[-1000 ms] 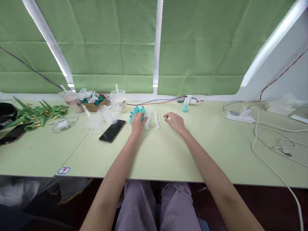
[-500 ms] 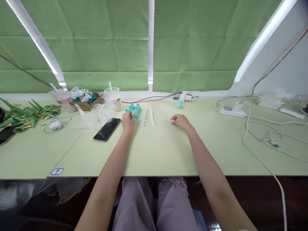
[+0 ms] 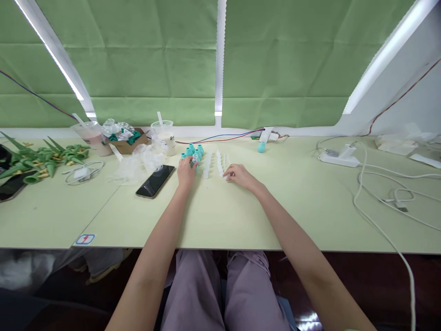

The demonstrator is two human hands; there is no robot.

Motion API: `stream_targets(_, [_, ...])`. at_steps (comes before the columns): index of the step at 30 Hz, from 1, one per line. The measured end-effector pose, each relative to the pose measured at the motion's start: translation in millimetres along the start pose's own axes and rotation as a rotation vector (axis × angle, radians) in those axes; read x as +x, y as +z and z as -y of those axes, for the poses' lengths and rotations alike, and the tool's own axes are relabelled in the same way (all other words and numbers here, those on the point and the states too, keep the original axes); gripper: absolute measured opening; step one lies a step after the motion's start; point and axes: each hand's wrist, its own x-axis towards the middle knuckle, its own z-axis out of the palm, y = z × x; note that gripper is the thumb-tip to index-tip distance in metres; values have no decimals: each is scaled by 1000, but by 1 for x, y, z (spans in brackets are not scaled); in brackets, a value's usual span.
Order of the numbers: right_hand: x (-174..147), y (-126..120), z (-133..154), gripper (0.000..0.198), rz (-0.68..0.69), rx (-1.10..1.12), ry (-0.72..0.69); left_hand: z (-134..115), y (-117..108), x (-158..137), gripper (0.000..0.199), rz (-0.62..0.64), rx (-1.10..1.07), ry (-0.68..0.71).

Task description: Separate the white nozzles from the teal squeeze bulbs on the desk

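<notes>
My left hand (image 3: 187,172) is closed on a small clear plastic piece (image 3: 195,157) at its fingertips, right up against a cluster of teal bulb-shaped parts (image 3: 191,149). To the right of it, small whitish plastic parts stand in rows on the table: a left row (image 3: 207,164) and a middle row (image 3: 219,163), with thinner slivers (image 3: 226,159) beside them. My right hand (image 3: 240,176) is pinched at the near end of the middle row, on a small white plastic piece (image 3: 227,176) that its fingers partly cover.
A black phone (image 3: 155,181) lies left of my left hand, by crumpled clear plastic bags (image 3: 138,162). Behind stand a drink cup (image 3: 164,138) and a small carton (image 3: 129,143). One teal bulb (image 3: 261,147) sits apart at the back. A power strip (image 3: 339,159) with cables lies at right.
My right hand has moved left with the small white piece, from open table to the near end of the middle row. My left hand stays by the teal parts. The view has shifted slightly.
</notes>
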Motion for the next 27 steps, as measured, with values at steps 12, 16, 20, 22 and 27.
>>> stream_targets(12, [-5,6,9,33,10,-28,-35,1,1,0,17,5,11,51])
stream_targets(16, [-5,-3,19,30,-127,-13,-12,-11,-9,0,23,-111,55,119])
stream_targets(20, [1,-6,29,41,-310,342,1,-37,-19,-8,34,-72,80,283])
stream_targets(22, [4,-5,32,45,-273,567,31,-49,-21,-16,36,35,80,388])
stream_targets(27, [6,1,34,45,-198,872,133,-61,-18,-24,35,135,80,482])
